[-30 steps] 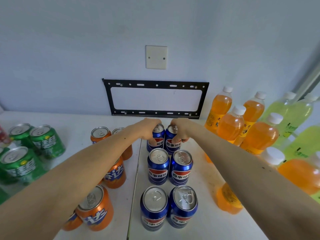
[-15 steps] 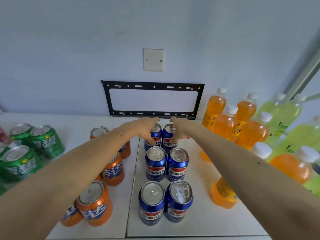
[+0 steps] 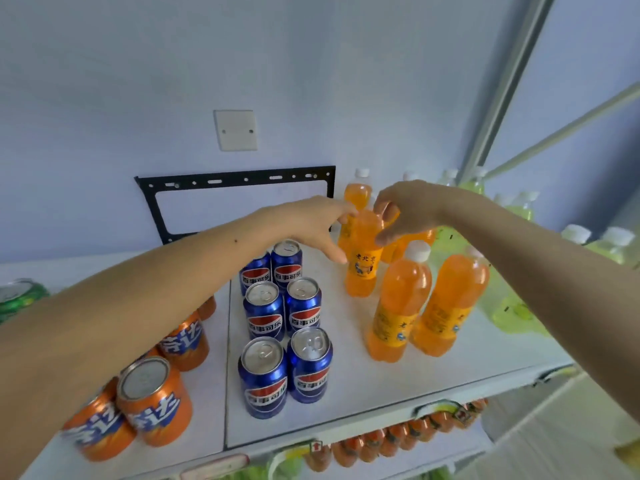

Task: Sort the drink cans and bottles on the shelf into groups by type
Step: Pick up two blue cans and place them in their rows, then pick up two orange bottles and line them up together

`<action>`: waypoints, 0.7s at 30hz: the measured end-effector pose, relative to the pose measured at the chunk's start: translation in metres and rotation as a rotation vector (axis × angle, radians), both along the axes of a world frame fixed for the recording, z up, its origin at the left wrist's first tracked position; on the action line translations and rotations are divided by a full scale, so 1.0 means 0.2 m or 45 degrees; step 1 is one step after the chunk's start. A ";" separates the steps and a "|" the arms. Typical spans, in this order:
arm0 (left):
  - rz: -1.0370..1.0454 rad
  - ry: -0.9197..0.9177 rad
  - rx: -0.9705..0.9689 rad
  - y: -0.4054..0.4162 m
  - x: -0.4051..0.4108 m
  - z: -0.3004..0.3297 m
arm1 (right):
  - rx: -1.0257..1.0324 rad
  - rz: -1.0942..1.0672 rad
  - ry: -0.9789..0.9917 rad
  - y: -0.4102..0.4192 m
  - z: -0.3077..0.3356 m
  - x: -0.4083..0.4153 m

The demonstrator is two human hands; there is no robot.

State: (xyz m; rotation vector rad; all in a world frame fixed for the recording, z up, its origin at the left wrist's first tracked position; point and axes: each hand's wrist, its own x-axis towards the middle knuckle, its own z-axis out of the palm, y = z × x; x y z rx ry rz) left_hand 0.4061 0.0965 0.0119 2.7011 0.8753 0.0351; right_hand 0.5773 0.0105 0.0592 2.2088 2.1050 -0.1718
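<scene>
An orange drink bottle stands upright on the white shelf, right of the blue cans. My right hand curls around its neck and hides the cap. My left hand is spread, fingertips against the bottle's left shoulder, thumb low beside it. Blue cola cans stand in two columns of three at the shelf's middle. Orange soda cans are grouped at the front left, partly under my left forearm. A green can shows at the far left edge.
Two more orange bottles stand close in front of the held one, others behind. Pale green bottles fill the right side. A black wall bracket hangs behind. A metal post rises at right. Bottles lie on the lower shelf.
Both hands left the back pair of blue cans and moved right to the orange bottle. My head turned right and back, so the shelf's front edge and lower shelf show.
</scene>
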 end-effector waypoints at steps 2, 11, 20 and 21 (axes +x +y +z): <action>-0.058 0.031 -0.059 -0.09 0.09 -0.03 | 0.007 -0.045 0.029 -0.10 -0.01 0.09; 0.089 -0.183 -0.436 -0.40 0.29 -0.32 | 0.215 -0.062 0.519 -0.39 -0.11 0.46; 0.588 -0.743 -0.479 -0.65 0.40 -0.68 | 0.309 -0.065 0.933 -0.43 -0.59 0.67; 0.627 -0.746 -0.494 -0.67 0.41 -0.72 | 0.329 -0.069 0.998 -0.42 -0.64 0.68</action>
